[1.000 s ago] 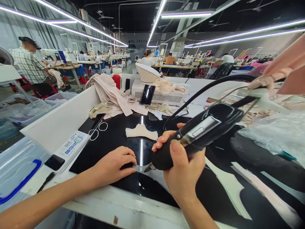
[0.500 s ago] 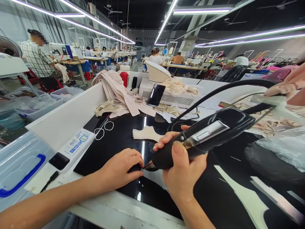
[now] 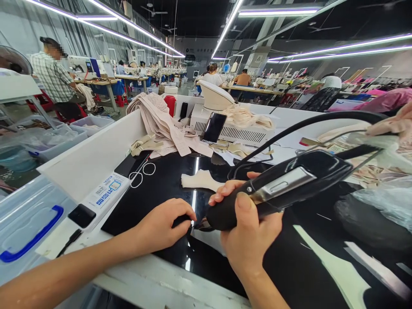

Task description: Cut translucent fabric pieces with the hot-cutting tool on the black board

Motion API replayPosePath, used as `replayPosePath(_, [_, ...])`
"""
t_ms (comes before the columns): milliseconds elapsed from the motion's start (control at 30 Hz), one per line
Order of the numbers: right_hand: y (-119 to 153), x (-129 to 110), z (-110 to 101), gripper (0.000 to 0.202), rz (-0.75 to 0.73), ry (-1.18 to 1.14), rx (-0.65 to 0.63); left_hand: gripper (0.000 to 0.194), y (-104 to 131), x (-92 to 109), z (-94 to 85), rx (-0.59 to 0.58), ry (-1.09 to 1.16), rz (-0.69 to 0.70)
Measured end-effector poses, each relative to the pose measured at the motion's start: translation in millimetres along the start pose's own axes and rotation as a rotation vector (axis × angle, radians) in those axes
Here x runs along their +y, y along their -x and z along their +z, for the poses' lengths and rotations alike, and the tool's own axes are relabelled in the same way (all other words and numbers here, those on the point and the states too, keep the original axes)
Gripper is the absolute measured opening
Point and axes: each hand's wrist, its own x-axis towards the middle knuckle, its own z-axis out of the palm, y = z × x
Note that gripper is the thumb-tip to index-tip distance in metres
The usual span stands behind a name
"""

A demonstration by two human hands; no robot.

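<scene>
My right hand (image 3: 254, 236) is wrapped round a black corded handheld power tool (image 3: 283, 182) with a silver lever on its side. The tool slants down to the left, its tip close to my left fingertips. My left hand (image 3: 165, 225) has thumb and forefinger bent together at that tip; what they pinch, if anything, is too small to make out. Under the tool lies a pale piece (image 3: 210, 238), partly hidden by the tool and my right hand. Beyond my hands a cream fabric piece (image 3: 201, 179) rests on the glossy black tabletop (image 3: 135, 214).
At upper right a co-worker's hand (image 3: 394, 124) is by the cord and a pale translucent piece. Cut pale strips (image 3: 331, 262) lie at right, near clear plastic bags (image 3: 386, 201). A phone (image 3: 214, 127) leans at the back beside heaped beige fabric (image 3: 161, 120). A white box (image 3: 106, 191) stands left.
The view has shifted slightly, so most things sit a little further right. My left fingertips have drawn slightly away from the tool's tip. My right hand keeps its hold.
</scene>
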Motion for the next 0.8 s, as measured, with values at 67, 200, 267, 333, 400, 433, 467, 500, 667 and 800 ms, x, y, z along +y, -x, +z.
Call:
replayPosePath(67, [0.5, -2.7, 0.0, 0.032, -0.002, -0.013, 0.006, 0.020, -0.3, -0.2, -0.5, 0.033, 0.040, -0.017])
replayPosePath(200, [4.1, -5.5, -0.2, 0.034, 0.004, -0.032, -0.014, 0.020, -0.5, 0.4, -0.8, 0.046, 0.051, -0.031])
replayPosePath(267, [6.2, -4.8, -0.3, 0.034, 0.012, -0.036, -0.019, 0.021, -0.6, 0.3, -0.5, 0.048, 0.052, -0.025])
replayPosePath(333, [7.9, -3.1, -0.3, 0.033, 0.014, -0.034, -0.011, 0.023, -0.5, -0.1, 0.0, 0.052, 0.048, -0.014])
replayPosePath(400, [8.6, -1.5, -0.4, 0.031, 0.021, -0.031, -0.005, 0.026, -0.4, -0.8, 0.3, 0.053, 0.038, -0.002])
replayPosePath(433, [8.6, -1.2, -0.6, 0.031, 0.023, -0.031, -0.007, 0.027, -0.3, -1.3, 0.4, 0.053, 0.030, 0.003])
replayPosePath(467, [8.3, -1.4, -0.8, 0.031, 0.027, -0.030, -0.012, 0.028, -0.1, -1.8, 0.4, 0.052, 0.019, 0.010])
replayPosePath(500, [7.7, -2.3, -1.3, 0.032, 0.030, -0.027, -0.016, 0.029, 0.2, -2.4, 0.3, 0.046, 0.005, 0.022])
replayPosePath(667, [2.7, -17.8, -8.4, 0.035, 0.017, 0.013, 0.014, 0.037, 4.6, -5.6, -1.0, -0.043, -0.093, 0.141])
replayPosePath(800, [3.3, -32.2, -23.2, 0.035, 0.013, 0.029, 0.028, 0.040, 8.6, -5.7, -1.6, -0.104, -0.195, 0.245])
